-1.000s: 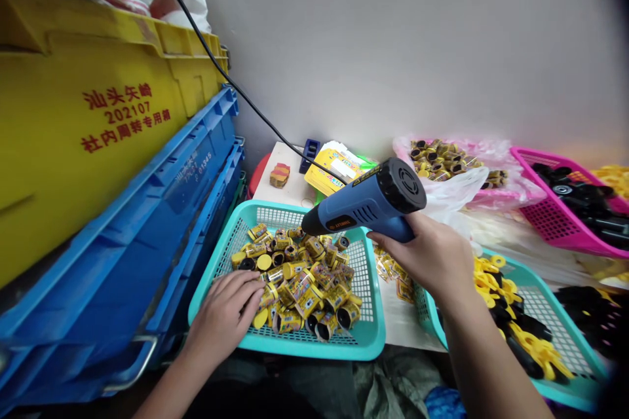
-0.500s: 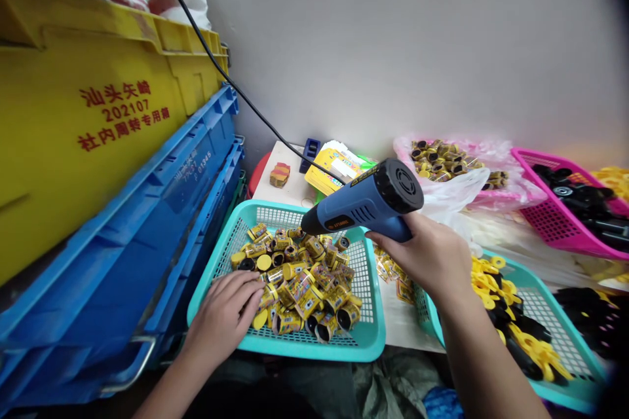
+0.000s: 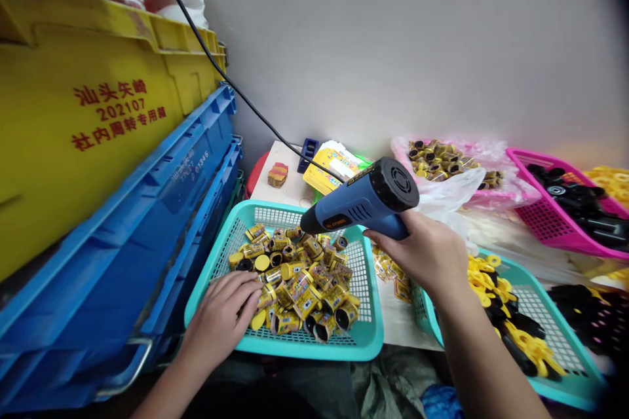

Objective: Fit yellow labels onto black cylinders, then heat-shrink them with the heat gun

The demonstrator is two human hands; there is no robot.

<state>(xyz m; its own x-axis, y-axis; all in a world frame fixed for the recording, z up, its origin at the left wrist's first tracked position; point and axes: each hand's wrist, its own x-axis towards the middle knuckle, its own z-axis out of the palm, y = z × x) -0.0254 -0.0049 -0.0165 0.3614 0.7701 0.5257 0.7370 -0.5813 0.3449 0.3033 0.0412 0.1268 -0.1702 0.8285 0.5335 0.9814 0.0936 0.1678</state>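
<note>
My right hand (image 3: 425, 252) grips the handle of a blue heat gun (image 3: 366, 201), whose nozzle points down and left over a heap of small yellow-labelled rolls (image 3: 299, 278) in a teal mesh tray (image 3: 366, 334). A black cord (image 3: 236, 88) runs from the gun up to the left. Resting flat in the tray at the heap's left edge is my left hand (image 3: 223, 317), fingers stretched against the rolls.
Stacked yellow crate (image 3: 73, 111) and blue crates (image 3: 128, 242) wall off the left. A second teal tray (image 3: 565, 353) of yellow and black parts sits at the right, a pink basket (image 3: 545, 226) behind it. A plastic bag of rolls (image 3: 445, 160) and a yellow packet (image 3: 329, 170) lie by the wall.
The heat gun and my right hand have drifted slightly left and down over the tray. My left hand stays at the heap's edge.
</note>
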